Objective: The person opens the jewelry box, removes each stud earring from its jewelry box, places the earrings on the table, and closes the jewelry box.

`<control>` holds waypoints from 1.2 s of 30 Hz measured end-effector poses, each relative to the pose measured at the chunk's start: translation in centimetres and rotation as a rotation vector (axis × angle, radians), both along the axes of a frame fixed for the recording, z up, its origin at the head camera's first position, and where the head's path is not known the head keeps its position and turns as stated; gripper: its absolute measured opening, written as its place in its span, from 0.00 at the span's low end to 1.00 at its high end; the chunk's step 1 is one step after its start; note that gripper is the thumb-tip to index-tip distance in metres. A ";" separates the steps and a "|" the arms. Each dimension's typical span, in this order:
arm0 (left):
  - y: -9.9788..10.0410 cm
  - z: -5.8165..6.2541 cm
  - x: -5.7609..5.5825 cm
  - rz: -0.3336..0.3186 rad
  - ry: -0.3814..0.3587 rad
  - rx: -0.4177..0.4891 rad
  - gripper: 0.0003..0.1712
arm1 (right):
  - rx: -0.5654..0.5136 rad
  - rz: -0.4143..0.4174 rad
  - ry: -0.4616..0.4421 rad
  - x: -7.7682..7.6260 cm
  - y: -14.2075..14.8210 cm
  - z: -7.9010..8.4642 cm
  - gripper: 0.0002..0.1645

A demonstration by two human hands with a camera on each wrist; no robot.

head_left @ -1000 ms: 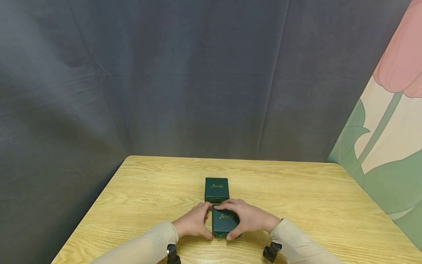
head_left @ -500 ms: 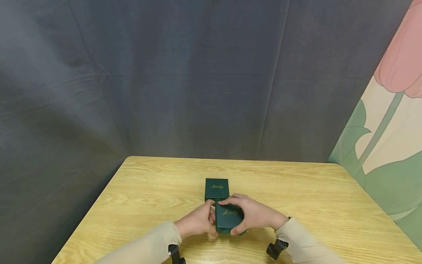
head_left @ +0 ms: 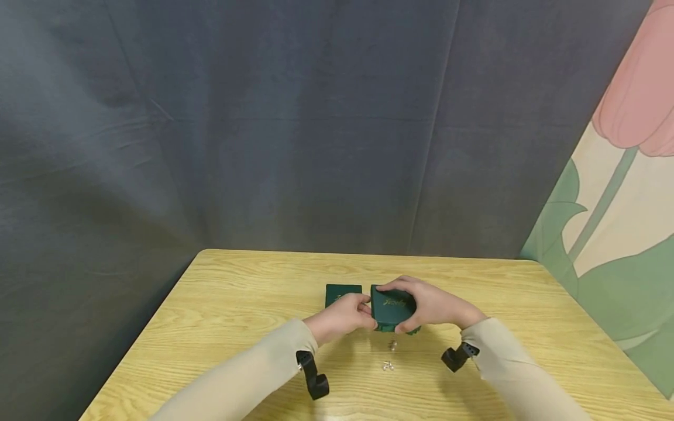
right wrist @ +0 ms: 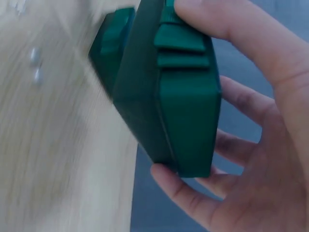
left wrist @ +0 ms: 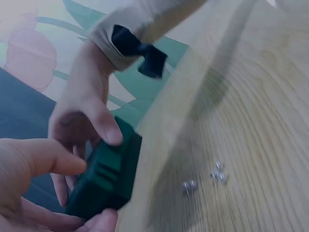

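A dark green jewelry box (head_left: 389,314) with gold lettering on its lid and a green bow on its front is up off the table between both hands. My right hand (head_left: 434,302) grips it from the right, thumb at the bow side and fingers round the far side. At its left end my left hand (head_left: 341,318) pinches the box, thumb and fingertips on the edges, as the left wrist view shows. On the table below lie small shiny pearl-like pieces, one cluster (head_left: 392,345) close under the box and another (head_left: 387,366) nearer me.
A second green jewelry box (head_left: 342,289) stands on the wooden table (head_left: 237,292) behind my left hand, partly covered by it. A dark grey curtain (head_left: 316,146) hangs behind the table. At the right is a wall with a tulip picture (head_left: 626,245).
Both hands have lifted the front jewelry box and carried it right and away from me. The shiny pieces beneath it have come into view. The second box has stayed put.
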State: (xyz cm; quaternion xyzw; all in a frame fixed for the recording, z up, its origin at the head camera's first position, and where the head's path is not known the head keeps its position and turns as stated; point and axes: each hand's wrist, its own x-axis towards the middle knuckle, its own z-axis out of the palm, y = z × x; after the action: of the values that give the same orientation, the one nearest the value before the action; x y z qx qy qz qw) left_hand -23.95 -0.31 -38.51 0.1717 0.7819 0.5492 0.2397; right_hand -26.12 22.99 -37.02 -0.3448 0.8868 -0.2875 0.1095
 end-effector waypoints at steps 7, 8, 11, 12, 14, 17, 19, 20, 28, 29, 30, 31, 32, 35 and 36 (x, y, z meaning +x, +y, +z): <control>1.6 -0.4 -0.3 -0.031 -0.058 0.024 0.31 | -0.009 -0.017 -0.047 -1.9 1.6 -2.0 0.48; 1.8 -0.5 -0.3 -0.031 -0.064 0.017 0.31 | -0.012 -0.016 -0.052 -2.2 1.8 -2.4 0.48; 2.4 -1.0 -0.2 -0.019 -0.074 -0.012 0.35 | -0.024 -0.008 -0.055 -2.8 2.1 -3.5 0.48; 2.6 -1.2 -0.1 -0.013 -0.077 -0.018 0.36 | -0.026 -0.003 -0.050 -3.0 2.2 -3.8 0.48; 3.0 -1.5 -0.1 0.000 -0.085 -0.037 0.38 | -0.025 0.000 -0.047 -3.3 2.3 -4.4 0.47; 3.3 -2.0 0.0 0.024 -0.089 -0.074 0.39 | -0.024 0.002 -0.061 -3.5 2.2 -4.9 0.47; 3.4 -2.1 0.0 0.041 -0.090 -0.097 0.40 | -0.020 -0.003 -0.077 -3.5 2.1 -5.0 0.47; 3.4 -2.2 0.0 0.048 -0.092 -0.101 0.40 | -0.020 -0.004 -0.084 -3.6 2.1 -5.1 0.47; 3.7 -2.2 0.3 0.084 -0.103 -0.121 0.41 | 0.004 -0.016 -0.087 -3.9 2.0 -5.6 0.46; 3.7 -2.2 0.3 0.085 -0.103 -0.124 0.41 | 0.004 -0.018 -0.091 -4.0 2.1 -5.7 0.46; 3.7 -2.3 0.3 0.086 -0.102 -0.127 0.42 | 0.003 -0.020 -0.096 -4.1 2.1 -5.7 0.46; 3.8 -2.3 0.3 0.087 -0.101 -0.130 0.42 | 0.000 -0.024 -0.103 -4.1 2.1 -5.8 0.46; 3.8 -2.3 0.2 0.088 -0.100 -0.131 0.42 | -0.002 -0.028 -0.110 -4.1 2.1 -5.8 0.46; 3.8 -2.5 0.2 0.092 -0.111 -0.115 0.44 | -0.007 -0.033 -0.130 -4.2 2.2 -5.9 0.47; 3.8 -2.5 0.2 0.092 -0.118 -0.108 0.44 | -0.011 -0.029 -0.135 -4.3 2.2 -5.9 0.48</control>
State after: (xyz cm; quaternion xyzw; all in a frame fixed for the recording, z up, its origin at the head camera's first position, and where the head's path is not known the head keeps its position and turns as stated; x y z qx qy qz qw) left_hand -23.77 3.47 -41.00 0.0900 0.8020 0.5258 0.2688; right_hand -30.37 25.17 -42.92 -0.3125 0.8807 -0.3164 0.1632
